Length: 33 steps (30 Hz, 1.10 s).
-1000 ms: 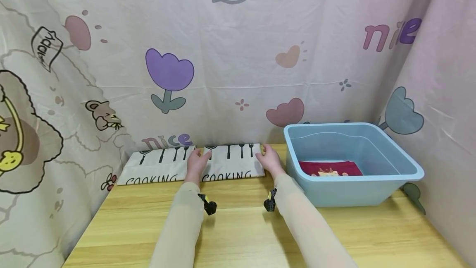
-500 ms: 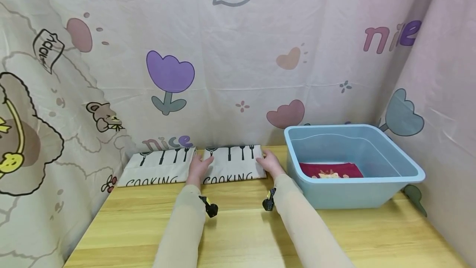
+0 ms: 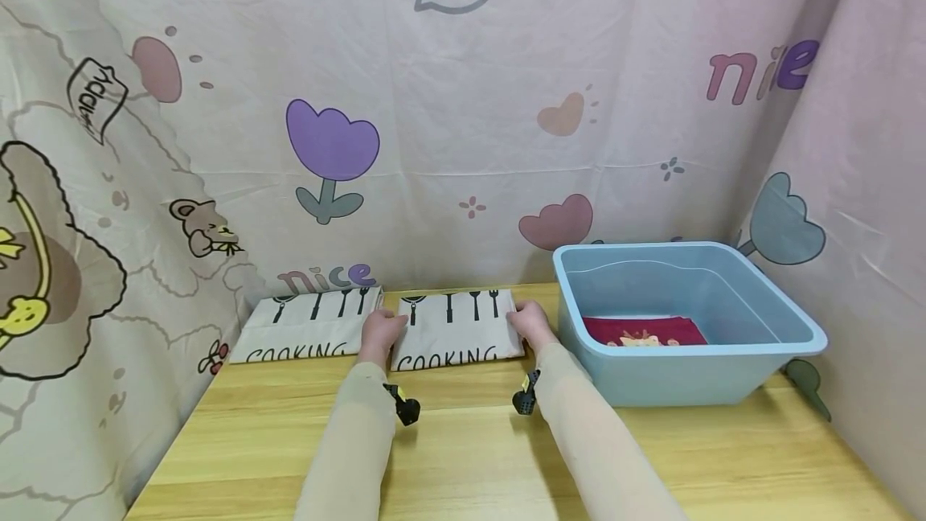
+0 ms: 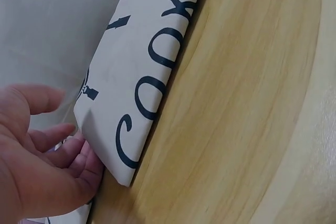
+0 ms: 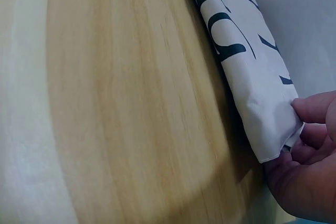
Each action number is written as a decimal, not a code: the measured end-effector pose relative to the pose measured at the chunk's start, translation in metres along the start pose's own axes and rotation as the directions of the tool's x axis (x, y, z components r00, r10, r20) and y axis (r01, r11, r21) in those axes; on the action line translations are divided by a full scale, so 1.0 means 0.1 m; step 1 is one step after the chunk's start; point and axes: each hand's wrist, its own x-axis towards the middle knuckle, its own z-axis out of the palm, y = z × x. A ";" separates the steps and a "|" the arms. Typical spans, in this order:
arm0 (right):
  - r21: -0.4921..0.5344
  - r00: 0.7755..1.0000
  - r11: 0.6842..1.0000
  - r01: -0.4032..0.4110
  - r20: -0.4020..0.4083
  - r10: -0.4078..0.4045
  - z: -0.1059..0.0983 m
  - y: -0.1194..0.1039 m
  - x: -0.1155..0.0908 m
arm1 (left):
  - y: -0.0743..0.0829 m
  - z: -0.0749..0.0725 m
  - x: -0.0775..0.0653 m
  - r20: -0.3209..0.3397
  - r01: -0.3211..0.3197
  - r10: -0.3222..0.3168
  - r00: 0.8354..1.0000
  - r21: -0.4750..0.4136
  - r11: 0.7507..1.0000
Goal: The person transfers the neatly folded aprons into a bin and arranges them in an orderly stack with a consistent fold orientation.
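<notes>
Centre cloth has shifted lower; only wrist views show right hand pinching its end, left hand with thumb apart; it lies lengthwise left-to-right, lettering bottommost.

A grained wooden table stands hemmed in by printed fabric.
The pale far curtain, creased across its width, carries a purple tulip, hearts and the word "nice"; patterned cloth also hangs down the left side and right side. Light is soft, leaving a pale sheen on the wood.
</notes>
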 end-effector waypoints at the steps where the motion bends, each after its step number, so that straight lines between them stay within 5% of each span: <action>1: 0.007 1.000 1.000 0.000 0.002 0.000 0.00 0.00 0.00 | 0.01 0.00 -0.01 -0.002 0.002 -0.002 1.000 0.004 1.000; 13: 0.043 1.000 0.999 0.029 0.011 -0.029 0.01 0.05 -0.03 | -0.02 -0.01 -0.01 -0.011 0.028 -0.027 1.000 0.019 0.999; 26: 0.094 0.999 0.995 0.041 0.013 -0.042 0.02 0.06 -0.08 | -0.09 0.00 0.00 0.018 0.069 -0.067 0.998 -0.190 0.979; 33: 0.119 0.999 0.992 0.047 0.010 -0.049 0.02 0.05 -0.11 | -0.11 -0.03 0.00 0.060 0.105 -0.090 0.994 -0.307 0.946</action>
